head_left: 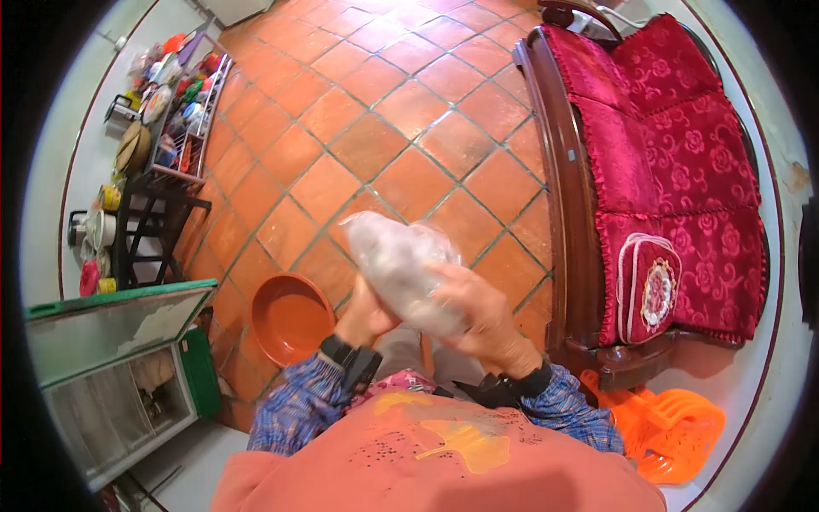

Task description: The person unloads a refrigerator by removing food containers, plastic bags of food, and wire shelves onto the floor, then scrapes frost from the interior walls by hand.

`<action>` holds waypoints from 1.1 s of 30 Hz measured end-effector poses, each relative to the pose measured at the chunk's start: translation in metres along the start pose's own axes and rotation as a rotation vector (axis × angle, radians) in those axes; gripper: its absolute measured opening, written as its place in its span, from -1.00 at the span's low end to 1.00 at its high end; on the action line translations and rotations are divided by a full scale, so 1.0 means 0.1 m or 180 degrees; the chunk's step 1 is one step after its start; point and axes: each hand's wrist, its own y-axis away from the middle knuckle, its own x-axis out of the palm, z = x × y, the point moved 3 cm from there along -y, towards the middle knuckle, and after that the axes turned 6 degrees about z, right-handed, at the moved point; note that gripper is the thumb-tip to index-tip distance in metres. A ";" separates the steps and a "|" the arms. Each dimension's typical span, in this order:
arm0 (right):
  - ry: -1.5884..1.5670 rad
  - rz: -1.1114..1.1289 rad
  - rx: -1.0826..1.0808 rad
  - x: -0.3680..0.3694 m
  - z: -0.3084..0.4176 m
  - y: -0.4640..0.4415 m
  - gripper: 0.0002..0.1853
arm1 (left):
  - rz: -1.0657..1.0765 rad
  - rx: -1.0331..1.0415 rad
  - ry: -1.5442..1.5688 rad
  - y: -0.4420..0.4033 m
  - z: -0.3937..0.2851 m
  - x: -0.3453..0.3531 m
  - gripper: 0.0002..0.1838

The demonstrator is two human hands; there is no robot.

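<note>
Plastic bag [397, 269], filled, observed above the tiled floor [409, 183]; my left hand [368, 311] and right hand [482, 311] both clamped on it. Brown basin [293, 320] sits on the floor nearby.

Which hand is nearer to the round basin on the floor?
The left hand. It holds the bag's left side, to the right of the basin in the picture; the right hand, across the bag, is farther right.

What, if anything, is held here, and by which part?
A plastic bag: the left hand at its left side, the right hand on its right side, toward the end nearer the body.
</note>
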 end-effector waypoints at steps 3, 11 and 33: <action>0.2859 0.1039 -0.1356 0.33 0.23 -0.06 -0.68 | -0.0909 0.0981 -0.0752 0.08 -0.02 -0.19 -0.43; 0.2696 0.1290 -0.2015 0.38 0.10 -0.09 -0.74 | -0.0404 0.1476 -0.0114 0.27 0.07 -0.57 -0.47; 0.1158 0.2513 -0.1899 1.38 0.11 -1.72 -0.17 | -0.0529 0.2595 0.0175 0.83 -1.05 -1.61 -0.55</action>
